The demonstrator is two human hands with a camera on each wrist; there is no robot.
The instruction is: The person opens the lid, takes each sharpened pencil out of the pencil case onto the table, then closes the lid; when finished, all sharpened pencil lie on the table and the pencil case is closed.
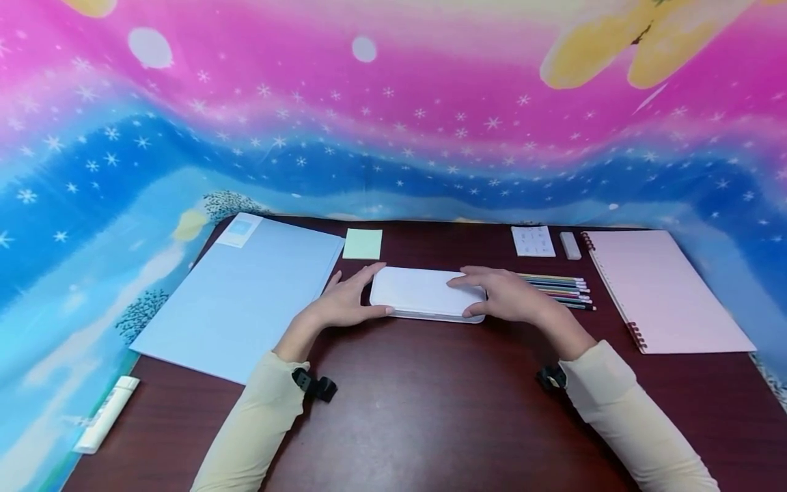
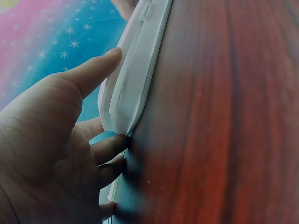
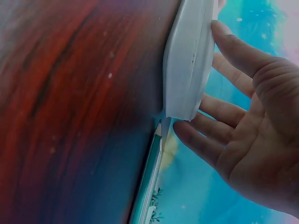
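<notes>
A white, flat pencil case (image 1: 418,290) lies lid-up near the middle of the dark table. My left hand (image 1: 344,301) holds its left end, thumb at the front edge and forefinger at the back corner. At the opposite end, my right hand (image 1: 510,295) grips the case with the thumb in front and fingers over the lid and far side. The left wrist view shows a small clasp (image 2: 146,11) on the case's front and a seam below the lid. Several pencils (image 1: 562,290) with eraser ends lie beside the right hand; a green one (image 3: 148,182) points at the case.
To the left lie a light blue folder (image 1: 227,301) and a white tube-like object (image 1: 107,417). Behind the case are a green sticky-note pad (image 1: 363,244), a printed paper (image 1: 533,241) and a white eraser (image 1: 570,246). A pink spiral notebook (image 1: 664,294) lies right. Patterned cloth (image 1: 393,137) encloses the table.
</notes>
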